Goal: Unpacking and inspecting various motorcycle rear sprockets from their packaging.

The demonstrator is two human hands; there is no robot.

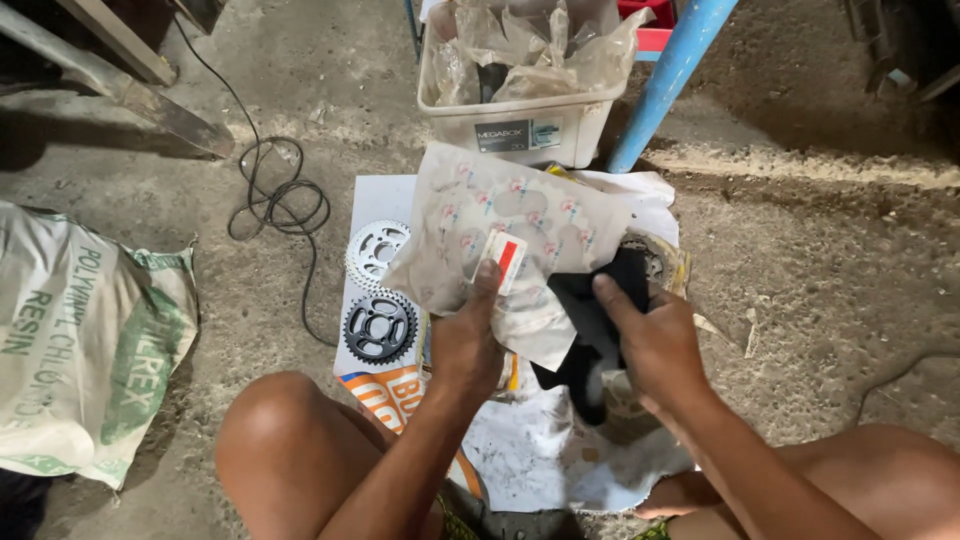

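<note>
- Step in hand, as I judge it: unwrapping. My left hand point(468, 345) pinches the lower edge of a crumpled, printed plastic wrapper point(505, 225), thumb pressed just under its small white-and-red label point(505, 258).
- My right hand point(655, 350) has its fingers clenched on a dark cloth point(590, 330) that hangs under the wrapper; the index finger points up along the cloth.
- The wrapper is held above the floor, over white paper sheets point(560, 460) spread between my knees. Part of a ring-shaped metal piece point(655, 262) shows behind the cloth, just beside the right hand; I cannot tell whether it is touched.
- 2 sprockets lie on the paper to the left: 1 silver sprocket point(375, 250) and 1 black sprocket point(380, 327), near each other, apart from both hands.
- A plastic bin point(525, 125) of crumpled bags stands beyond; a woven sack point(85, 340) and a black cable point(275, 195) lie on the concrete floor point(820, 270).
- Next move, in my judgement, calls for a steady left-hand pinch while the right separates cloth from wrapper without tearing the thin plastic.
</note>
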